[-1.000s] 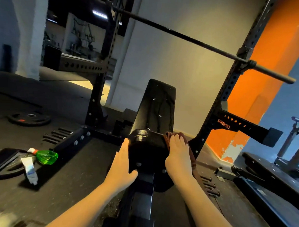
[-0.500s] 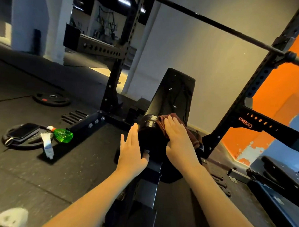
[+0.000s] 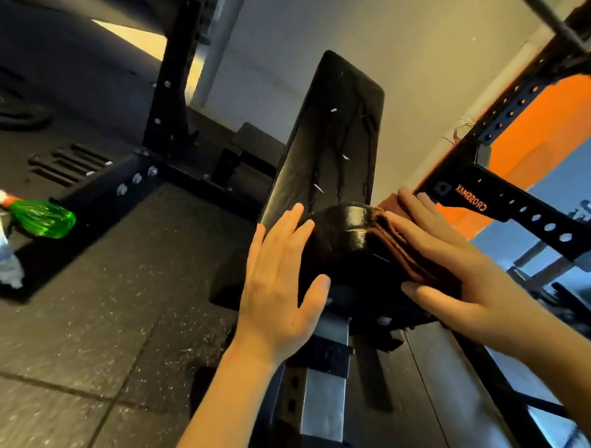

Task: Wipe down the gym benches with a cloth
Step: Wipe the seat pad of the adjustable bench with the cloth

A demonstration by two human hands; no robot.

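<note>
A black padded gym bench [image 3: 328, 144] stands inside a squat rack, its long backrest sloping up and away from me. Its small black seat pad [image 3: 346, 236] is nearest me. My left hand [image 3: 278, 284] lies flat with straight fingers against the left side of that pad. My right hand [image 3: 455, 264] presses a folded brown cloth [image 3: 404, 249] with straight fingers onto the pad's right side. Most of the cloth is hidden under that hand.
A green spray bottle [image 3: 42, 217] lies on the rack's floor beam at the left. Black rack uprights [image 3: 172, 66] flank the bench, and a spotter arm [image 3: 511, 209] juts out on the right. A barbell [image 3: 566, 36] crosses overhead. Weight plates [image 3: 18, 111] lie on the rubber floor.
My right hand has slid the cloth from the top of the seat pad down onto its right side. My left hand stays on the pad's left side. The view has moved closer.
</note>
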